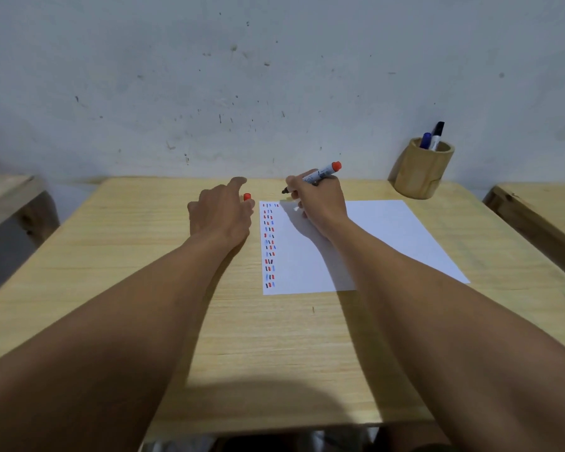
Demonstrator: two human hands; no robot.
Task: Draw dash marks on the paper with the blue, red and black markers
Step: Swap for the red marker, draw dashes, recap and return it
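Note:
A white sheet of paper [366, 243] lies on the wooden table, with a column of short red, blue and black dashes [269, 244] along its left edge. My right hand [318, 203] rests on the paper's top left part and grips an uncapped red marker [323, 172]; its dark tip hangs just above the top edge. My left hand [222, 213] sits on the table just left of the paper and holds the red cap [247, 197] in its fingers. A blue marker [425, 140] and a black marker [436, 133] stand in the wooden cup [419, 172].
The wooden table [144, 256] stands against a scuffed pale wall. The pen cup is at the back right corner. Other wooden furniture shows at the far left [10, 197] and far right [542, 220] edges.

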